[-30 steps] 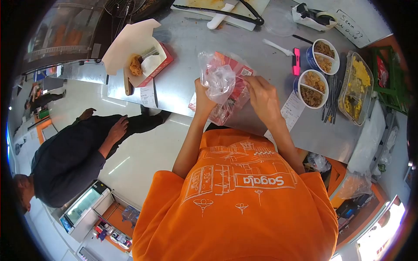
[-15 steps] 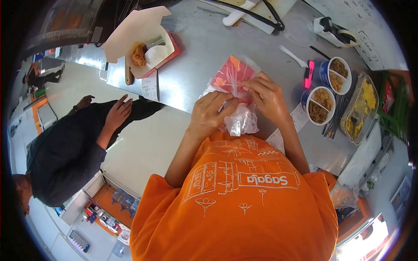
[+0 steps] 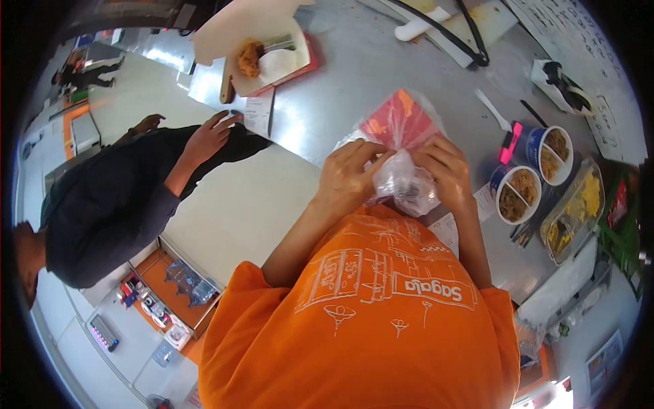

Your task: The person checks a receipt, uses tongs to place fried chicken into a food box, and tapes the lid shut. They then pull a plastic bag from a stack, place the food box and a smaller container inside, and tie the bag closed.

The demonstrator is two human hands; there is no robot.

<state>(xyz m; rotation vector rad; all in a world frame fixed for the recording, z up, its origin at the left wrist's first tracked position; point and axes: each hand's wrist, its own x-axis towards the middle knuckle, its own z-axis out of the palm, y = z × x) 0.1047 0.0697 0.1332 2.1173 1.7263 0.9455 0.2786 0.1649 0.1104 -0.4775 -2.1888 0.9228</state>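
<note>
A clear plastic bag [image 3: 403, 180] stands at the counter's front edge, close to my orange shirt, with a red and orange box [image 3: 388, 126] inside it. My left hand [image 3: 346, 174] pinches the gathered neck of the bag from the left, thumb and fingers closed on the plastic. From the other side my right hand [image 3: 446, 170] grips the gathered plastic too, its fingers curled and partly hidden. The bunched loose end of the bag bulges out between my wrists, toward my body.
On the counter lie an open carton [image 3: 300, 75] with fried food, a receipt [image 3: 260, 112], a pink marker [image 3: 509, 143], a white fork [image 3: 492, 109], two divided food cups [image 3: 516, 194], a plastic tray [image 3: 575, 211] and a tape dispenser [image 3: 562, 85]. Another person [image 3: 116, 198] in dark clothes stands at left.
My view has shifted, so the counter items sit further right. My hands stay on the bag's neck; the right hand has come lower around the bunched plastic. The other person's hand has moved closer to the receipt.
</note>
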